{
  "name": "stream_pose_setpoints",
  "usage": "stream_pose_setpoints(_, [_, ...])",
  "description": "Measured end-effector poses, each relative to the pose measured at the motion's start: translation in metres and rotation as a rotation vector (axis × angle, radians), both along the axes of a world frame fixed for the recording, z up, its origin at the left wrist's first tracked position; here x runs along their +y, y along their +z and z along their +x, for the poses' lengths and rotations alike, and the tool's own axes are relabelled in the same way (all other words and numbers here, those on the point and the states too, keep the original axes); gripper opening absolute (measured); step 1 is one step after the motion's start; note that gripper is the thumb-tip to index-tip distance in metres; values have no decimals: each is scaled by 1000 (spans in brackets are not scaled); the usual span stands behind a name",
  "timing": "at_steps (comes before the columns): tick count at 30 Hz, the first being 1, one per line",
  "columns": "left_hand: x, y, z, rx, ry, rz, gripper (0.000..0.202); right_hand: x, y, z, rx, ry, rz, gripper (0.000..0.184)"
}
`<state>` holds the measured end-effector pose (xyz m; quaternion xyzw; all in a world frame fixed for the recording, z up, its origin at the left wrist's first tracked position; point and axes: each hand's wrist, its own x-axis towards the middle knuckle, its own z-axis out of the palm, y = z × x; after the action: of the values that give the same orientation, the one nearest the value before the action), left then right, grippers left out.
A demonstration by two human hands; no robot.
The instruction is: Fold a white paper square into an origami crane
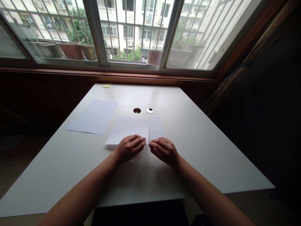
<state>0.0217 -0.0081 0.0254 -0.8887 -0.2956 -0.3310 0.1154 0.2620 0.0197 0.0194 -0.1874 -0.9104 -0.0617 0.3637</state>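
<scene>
A white sheet of paper (128,128) lies in front of me, with an upright edge or crease running away from me between its brighter left part and its greyer right part. My left hand (131,146) is closed at the near end of that line, fingertips pinched on the paper. Just beside it, my right hand (164,150) is also closed, its fingertips on the paper from the other side. The fingers partly cover the sheet's near edge, so I cannot tell whether the paper is folded over or only bent up.
More white paper (92,116) lies on the left of the white table (199,150). Behind my sheet are a round cable hole (137,110) and its loose cover (150,110). A yellow slip (107,86) sits at the far edge, below a barred window (134,31).
</scene>
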Motion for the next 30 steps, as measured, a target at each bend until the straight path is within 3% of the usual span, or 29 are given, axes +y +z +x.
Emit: stream_pose_setpoints(30, [-3,1,6,-31,-24,38,17,1,0,1,-6,-4,20,25])
